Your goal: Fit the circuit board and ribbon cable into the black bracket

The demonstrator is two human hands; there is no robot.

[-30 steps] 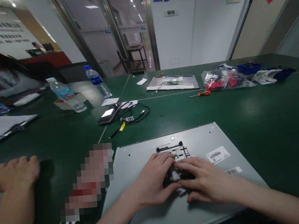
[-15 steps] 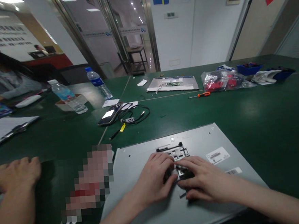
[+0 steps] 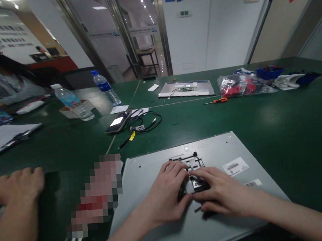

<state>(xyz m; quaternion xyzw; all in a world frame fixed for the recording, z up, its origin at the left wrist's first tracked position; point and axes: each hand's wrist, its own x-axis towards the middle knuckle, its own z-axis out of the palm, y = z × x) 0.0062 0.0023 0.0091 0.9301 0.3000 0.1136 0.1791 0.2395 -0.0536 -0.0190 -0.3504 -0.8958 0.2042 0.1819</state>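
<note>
A flat grey metal panel (image 3: 153,161), which looks like the back of a display, lies on the table in front of me. Black and silver small metal fittings (image 3: 195,163) sit around its middle. My left hand (image 3: 173,189) curls over the left side of a small black part (image 3: 200,184), thumb and fingers bent in around it. From the other side my right hand (image 3: 219,191) grips the same part, its fingertips close to those of my left. Much of the part is hidden under the fingers.
A co-worker's arm (image 3: 20,196) rests at the left. Beyond the panel lie a phone (image 3: 118,122), a coiled black cable (image 3: 153,127), an orange screwdriver (image 3: 220,100), another panel (image 3: 186,89) and a plastic bag (image 3: 244,86). Two water bottles (image 3: 73,102) stand tilted-looking at the left.
My fingers have shifted slightly over the small black part, and more of its dark surface shows between them. The panel stays in place.
</note>
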